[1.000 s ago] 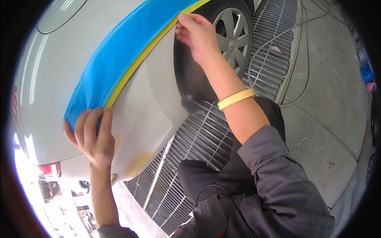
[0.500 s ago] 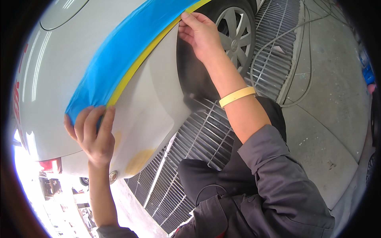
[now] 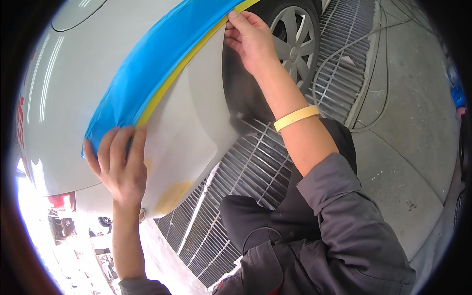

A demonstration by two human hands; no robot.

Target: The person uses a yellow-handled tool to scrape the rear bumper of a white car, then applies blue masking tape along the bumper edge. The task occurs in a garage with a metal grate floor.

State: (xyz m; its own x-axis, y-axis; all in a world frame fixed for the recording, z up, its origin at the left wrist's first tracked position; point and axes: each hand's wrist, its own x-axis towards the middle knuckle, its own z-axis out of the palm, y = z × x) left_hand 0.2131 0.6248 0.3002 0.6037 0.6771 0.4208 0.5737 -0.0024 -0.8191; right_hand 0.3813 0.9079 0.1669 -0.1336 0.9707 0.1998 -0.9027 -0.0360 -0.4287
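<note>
A long strip of blue masking film [image 3: 142,69] with yellow masking tape [image 3: 175,78] along its lower right edge runs diagonally over a white car body panel [image 3: 182,118]. At the strip's lower left end, my left hand [image 3: 120,164] grips the film near the tape, fingers bent over it. Up by the wheel arch, my right hand [image 3: 253,42] pinches the taped edge between thumb and fingers. The fingertips of the left hand are partly hidden by the film. A yellow band [image 3: 296,118] circles my right forearm.
Right of the panel are a dark tire and silver wheel [image 3: 294,49]. A metal floor grate [image 3: 231,191] lies under the car beside my knees. A grey hose [image 3: 386,93] loops across the concrete at right. Tan patches [image 3: 173,196] mark the lower bumper, near a red tail lamp [image 3: 62,201].
The whole view has shifted slightly. Both hands keep their hold on the strip, and the film's lower left corner shows a little more beside my left hand.
</note>
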